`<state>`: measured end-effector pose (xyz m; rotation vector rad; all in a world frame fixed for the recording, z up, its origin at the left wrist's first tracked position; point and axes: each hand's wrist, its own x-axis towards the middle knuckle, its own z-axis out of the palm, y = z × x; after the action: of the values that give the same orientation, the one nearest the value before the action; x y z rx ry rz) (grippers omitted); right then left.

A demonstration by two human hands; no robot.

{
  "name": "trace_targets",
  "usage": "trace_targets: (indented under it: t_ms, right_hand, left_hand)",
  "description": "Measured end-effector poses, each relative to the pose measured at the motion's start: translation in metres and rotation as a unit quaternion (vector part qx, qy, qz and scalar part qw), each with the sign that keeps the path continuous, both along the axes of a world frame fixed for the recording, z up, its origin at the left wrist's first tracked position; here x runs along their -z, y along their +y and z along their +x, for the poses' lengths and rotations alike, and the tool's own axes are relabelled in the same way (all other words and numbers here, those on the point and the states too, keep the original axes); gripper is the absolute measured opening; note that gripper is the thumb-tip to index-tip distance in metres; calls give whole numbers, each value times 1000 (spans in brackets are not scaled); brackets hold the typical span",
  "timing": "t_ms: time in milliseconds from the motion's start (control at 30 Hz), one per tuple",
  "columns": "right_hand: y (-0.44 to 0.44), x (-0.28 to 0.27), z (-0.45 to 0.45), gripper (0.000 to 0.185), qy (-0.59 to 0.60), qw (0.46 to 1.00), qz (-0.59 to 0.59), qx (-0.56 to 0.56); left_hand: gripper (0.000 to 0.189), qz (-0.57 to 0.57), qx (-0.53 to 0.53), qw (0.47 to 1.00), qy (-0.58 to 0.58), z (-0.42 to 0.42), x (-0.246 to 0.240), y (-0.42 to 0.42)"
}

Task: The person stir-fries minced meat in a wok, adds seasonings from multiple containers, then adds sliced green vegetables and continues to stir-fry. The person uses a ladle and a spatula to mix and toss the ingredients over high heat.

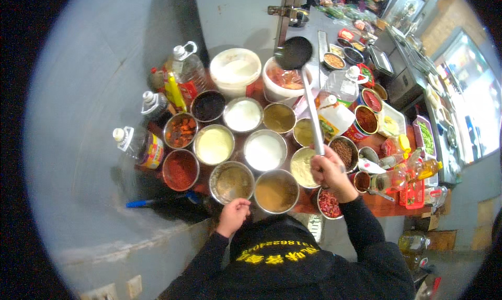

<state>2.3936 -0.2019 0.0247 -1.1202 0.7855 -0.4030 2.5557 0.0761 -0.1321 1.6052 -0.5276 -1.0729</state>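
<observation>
My right hand (331, 172) grips the metal handle of a ladle (312, 108), whose dark bowl is raised over a white bucket (274, 84) of reddish food. Below that hand stands a metal bowl of cream-coloured powder (302, 164). My left hand (234, 217), fingers curled together, is at the near rim of a metal bowl of greyish-brown powder (231, 180); whether it pinches anything cannot be seen. Beside it sits a bowl of tan powder (276, 191). Further in are bowls of white powder (265, 150) and pale yellow powder (213, 144).
Large plastic bottles (147, 147) line the left wall. A lidless white tub (235, 70) stands at the back. On the right crowd opened tins (365, 119), a white jug (335, 117), oil bottles (425, 170) and a red basket (412, 195). A blue-handled tool (137, 203) lies at left.
</observation>
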Motion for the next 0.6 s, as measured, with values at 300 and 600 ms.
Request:
trace_targets:
  t_ms: [300, 600]
  right_hand:
    - [30, -13, 37, 26, -53, 996, 55, 43]
    - [-49, 14, 66, 9, 173, 973, -139, 59]
  left_hand:
    - [17, -34, 55, 996, 59, 54, -7, -16]
    - [16, 0, 21, 999, 37, 86, -1, 13]
